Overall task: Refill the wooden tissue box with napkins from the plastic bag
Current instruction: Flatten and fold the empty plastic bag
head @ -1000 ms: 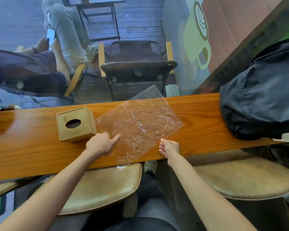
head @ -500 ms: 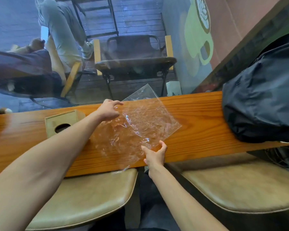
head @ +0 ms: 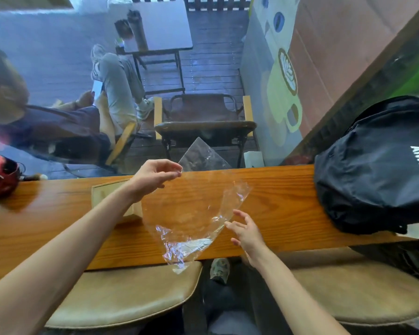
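Note:
A clear, crinkled plastic bag [head: 189, 223] hangs lifted over the wooden counter [head: 281, 204] and looks empty. My left hand [head: 153, 176] is raised above the counter with thumb and fingers pinched at the bag's upper corner. My right hand [head: 246, 229] is at the bag's right edge with fingers spread, the fingertips just at the plastic. The wooden tissue box [head: 107, 191] stands on the counter behind my left forearm, which hides most of it.
A black backpack [head: 373, 165] fills the counter's right end. A red object [head: 0, 176] sits at the far left. Two tan stools [head: 131, 298] [head: 353, 288] stand below the counter. A window backs the counter, with a seated person [head: 58, 122] and a chair [head: 203, 122] outside.
My left hand has lifted the bag's far corner off the counter, so the bag now hangs and curls. My right hand has let go of the near edge and opened.

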